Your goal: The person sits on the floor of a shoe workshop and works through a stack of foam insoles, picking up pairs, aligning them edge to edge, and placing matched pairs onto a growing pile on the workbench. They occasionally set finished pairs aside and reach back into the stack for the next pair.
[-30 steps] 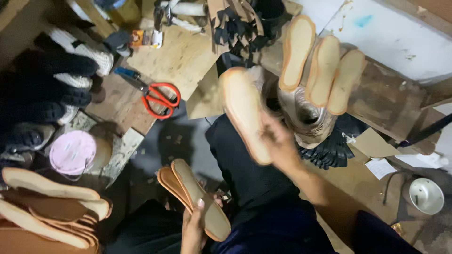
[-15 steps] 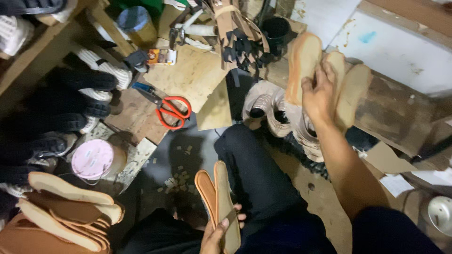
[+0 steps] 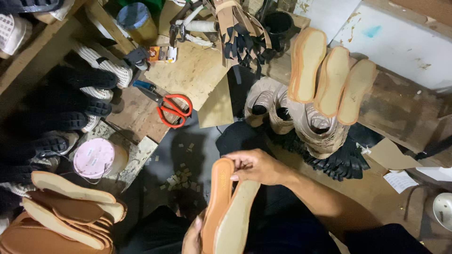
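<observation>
Workbench (image 3: 193,80) of pale, scuffed wood fills the upper middle, cluttered along its far edge. To the left, a dark rack of black shoe soles (image 3: 70,103) runs down the side, with white mesh pieces showing between them. At lower left lies a heap of tan insoles (image 3: 66,211), fanned one over another. On the right, three more insoles (image 3: 332,77) stand upright and side by side against the white wall, propped on a cluster of beige shoe uppers (image 3: 301,117), with black cut pieces (image 3: 339,160) spread at their base.

The right hand (image 3: 256,165) reaches in from the right and pinches the top end of an orange-brown insole (image 3: 215,207) between thumb and fingers, closed firmly on it. That insole stands nearly upright over the person's lap, touching a paler insole (image 3: 238,218) just beside it. The left hand (image 3: 193,237) shows only partly at the bottom edge, wrapped around the lower ends of both insoles; how tightly it closes I cannot tell.

A pink round lid (image 3: 94,157) sits on a tub just beside the heap. Red-handled scissors (image 3: 169,107) lie on the bench's lower corner. A blue-lidded jar (image 3: 136,21) stands at top left. Small scraps (image 3: 181,176) dot the dark floor.
</observation>
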A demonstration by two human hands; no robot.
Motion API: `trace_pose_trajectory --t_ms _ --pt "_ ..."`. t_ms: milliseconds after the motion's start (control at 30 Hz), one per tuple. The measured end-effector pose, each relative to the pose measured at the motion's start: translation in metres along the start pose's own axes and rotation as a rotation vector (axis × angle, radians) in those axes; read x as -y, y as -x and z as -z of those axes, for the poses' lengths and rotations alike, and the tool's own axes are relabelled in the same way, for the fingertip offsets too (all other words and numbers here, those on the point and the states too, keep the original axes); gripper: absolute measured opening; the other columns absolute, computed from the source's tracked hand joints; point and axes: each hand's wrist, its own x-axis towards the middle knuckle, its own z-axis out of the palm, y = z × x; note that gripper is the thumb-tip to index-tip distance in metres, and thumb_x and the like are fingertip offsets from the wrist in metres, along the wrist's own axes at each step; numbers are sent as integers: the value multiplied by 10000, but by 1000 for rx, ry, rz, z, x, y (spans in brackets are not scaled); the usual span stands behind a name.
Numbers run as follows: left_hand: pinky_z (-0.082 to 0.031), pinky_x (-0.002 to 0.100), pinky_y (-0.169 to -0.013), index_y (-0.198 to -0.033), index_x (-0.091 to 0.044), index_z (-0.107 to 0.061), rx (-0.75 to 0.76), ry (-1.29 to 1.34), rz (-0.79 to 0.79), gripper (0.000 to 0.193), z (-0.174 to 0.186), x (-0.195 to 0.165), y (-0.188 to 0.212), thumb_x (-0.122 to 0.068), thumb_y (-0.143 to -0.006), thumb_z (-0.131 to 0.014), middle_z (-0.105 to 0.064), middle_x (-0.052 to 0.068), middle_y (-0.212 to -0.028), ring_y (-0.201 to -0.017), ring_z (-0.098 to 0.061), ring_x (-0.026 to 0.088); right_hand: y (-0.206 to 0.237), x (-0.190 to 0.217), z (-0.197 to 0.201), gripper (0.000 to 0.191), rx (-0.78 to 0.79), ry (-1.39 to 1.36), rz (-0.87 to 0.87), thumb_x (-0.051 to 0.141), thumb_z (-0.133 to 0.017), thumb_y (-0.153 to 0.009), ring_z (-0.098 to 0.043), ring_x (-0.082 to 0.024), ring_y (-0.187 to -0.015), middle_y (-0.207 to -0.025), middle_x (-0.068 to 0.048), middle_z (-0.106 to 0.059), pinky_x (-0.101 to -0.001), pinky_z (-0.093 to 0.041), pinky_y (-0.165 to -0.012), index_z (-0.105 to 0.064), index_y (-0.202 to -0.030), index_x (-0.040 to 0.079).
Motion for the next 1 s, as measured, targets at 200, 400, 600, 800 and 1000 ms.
trace_pose_trajectory --t_ms 200,400,600,800,1000 --pt "-453 450 -1099 -1460 37 -497 49 -305 174 701 15 -2 -8 -395 -912 -563 -606 260 -1439 -1323 -588 350 8 -12 -5 717 85 64 104 169 -840 -804 -669 -111 -1024 -1180 -24 -701 -256 -572 -895 -498 -1428 79" --pt "-408 593 -1101 -1527 44 -281 373 32 -238 820 3 24 -7 -451 -961 -608 -357 327 -1553 -1422 -438 503 3 -26 -14 449 -377 -122 81 106 -810 -842 -630 -115 -966 -1053 -40 -682 -273 -550 -838 -640 -1252 35" --pt "-418 488 -1156 -1597 -215 -135 410 -339 -584 799 -18 33 -38 -226 -982 -644 -246 164 -1648 -1471 -411 373 -1 -49 -50 327 -688 -245 88 128 -720 -932 -616 -86 -956 -1057 -32 -677 -259 -545 -846 -614 -1224 27" --pt "-353 401 -681 -1418 83 -487 -160 -100 -483 343 -5 18 -71 -103 -1136 -545 -341 166 -1010 -767 -393 254 -6 -71 -54 378 -519 -207 102 54 -676 -933 -660 -143 -949 -1108 -87 -699 -302 -562 -843 -604 -1302 16" --pt "-573 444 -953 -1335 -34 -513 -103 45 -613 365 13 -16 -63 -148 -989 -514 -684 129 -1241 -1084 -702 275 -20 -81 -35 477 -477 -652 -6 -20 -589 -907 -666 -199 -1050 -1184 -114 -702 -367 -537 -872 -573 -1383 11"
